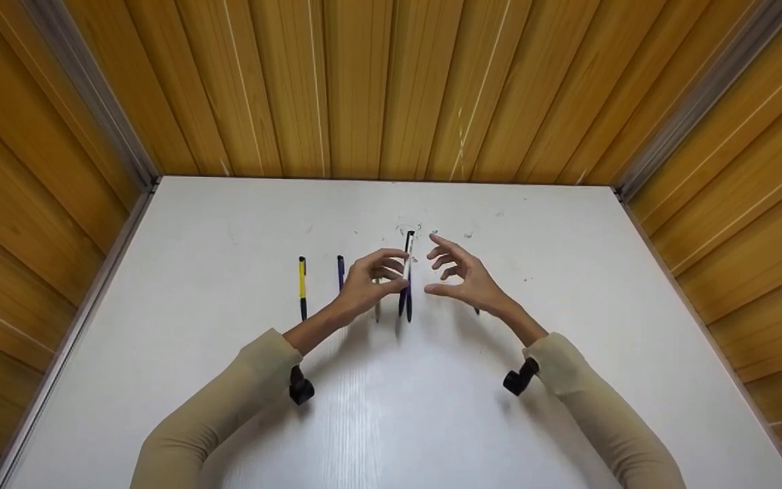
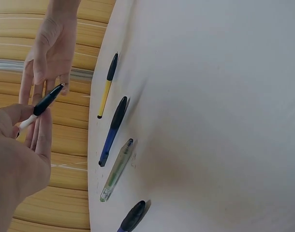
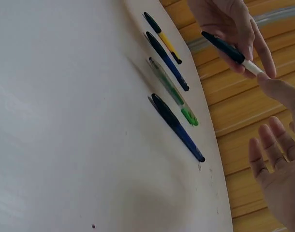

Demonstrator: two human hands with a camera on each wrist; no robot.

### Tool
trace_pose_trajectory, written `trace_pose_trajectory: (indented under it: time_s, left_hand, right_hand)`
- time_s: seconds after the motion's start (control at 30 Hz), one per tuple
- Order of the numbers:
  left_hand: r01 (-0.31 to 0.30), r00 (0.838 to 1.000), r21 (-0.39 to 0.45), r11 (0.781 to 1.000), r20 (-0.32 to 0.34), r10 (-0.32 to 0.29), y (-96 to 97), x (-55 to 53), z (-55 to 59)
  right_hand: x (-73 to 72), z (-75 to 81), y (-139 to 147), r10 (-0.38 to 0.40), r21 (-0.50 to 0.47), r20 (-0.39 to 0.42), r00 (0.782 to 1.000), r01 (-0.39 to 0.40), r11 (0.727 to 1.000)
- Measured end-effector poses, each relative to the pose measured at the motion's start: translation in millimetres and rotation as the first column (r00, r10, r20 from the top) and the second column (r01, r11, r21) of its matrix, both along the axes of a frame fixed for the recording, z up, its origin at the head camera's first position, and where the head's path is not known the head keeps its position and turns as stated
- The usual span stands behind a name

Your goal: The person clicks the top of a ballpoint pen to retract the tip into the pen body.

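My left hand (image 1: 370, 278) pinches a white pen (image 1: 407, 263) with a dark grip section between thumb and fingers, above the table. In the left wrist view, the pen's dark end (image 2: 48, 99) points up and right. Facing it, my right hand (image 1: 466, 275) has its fingers spread and loosely bent, apart from the pen in the head view. Its palm (image 3: 283, 188) shows bare in the right wrist view, where the thumb overlaps the pen's white end. Below lie a blue pen (image 3: 178, 128) with a dark grip and a clear green pen (image 3: 172, 92), partly behind the left hand in the head view.
Farther left on the white table (image 1: 228, 231) are another blue pen (image 1: 341, 272) and a yellow pen (image 1: 303, 285) with black ends. A dark pen tip (image 1: 477, 310) peeks out under the right wrist. Wood-patterned walls (image 1: 357, 88) border the table's back and sides.
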State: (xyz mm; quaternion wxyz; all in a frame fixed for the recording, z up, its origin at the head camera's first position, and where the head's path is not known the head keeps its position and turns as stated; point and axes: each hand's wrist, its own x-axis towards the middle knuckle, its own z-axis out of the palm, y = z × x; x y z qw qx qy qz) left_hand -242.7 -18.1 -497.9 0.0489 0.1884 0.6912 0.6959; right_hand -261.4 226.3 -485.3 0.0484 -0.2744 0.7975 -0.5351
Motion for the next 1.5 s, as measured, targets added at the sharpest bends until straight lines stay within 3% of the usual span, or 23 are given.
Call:
trace_pose_trajectory:
  time_s: [0.13,0.37,0.77,1.1,1.3,1.5]
  left_hand:
    - [0.026,0.998,0.049,0.998,0.054,-0.029,0.4,1.6,-2.6]
    - [0.055,0.994,0.093,0.994,0.091,-0.063,1.7,3.7,-2.6]
    - [0.087,0.984,0.145,0.986,0.144,-0.108,-0.8,5.9,-3.6]
    - [0.012,0.994,0.098,0.995,0.108,-0.023,0.7,7.8,-0.5]
    - [-0.005,0.990,0.091,0.996,0.143,-0.008,2.7,9.7,1.3]
    - [-0.001,0.992,0.079,0.997,0.127,-0.009,4.0,8.2,1.5]
  right_hand:
    - [5.2,-3.0,-15,0.023,0.024,-0.070,0.997,-0.022,0.999]
    - [10.6,-6.1,-32,-0.005,0.039,-0.140,0.990,0.011,0.999]
    - [8.3,-8.2,-28,0.041,0.065,-0.129,0.991,-0.033,0.997]
    - [5.9,-8.1,-29,0.026,0.114,-0.197,0.980,-0.003,0.993]
    - [6.5,-8.4,-30,0.031,0.138,-0.223,0.974,0.000,0.990]
    - [5.3,-7.0,-30,0.029,0.137,-0.225,0.974,0.002,0.991]
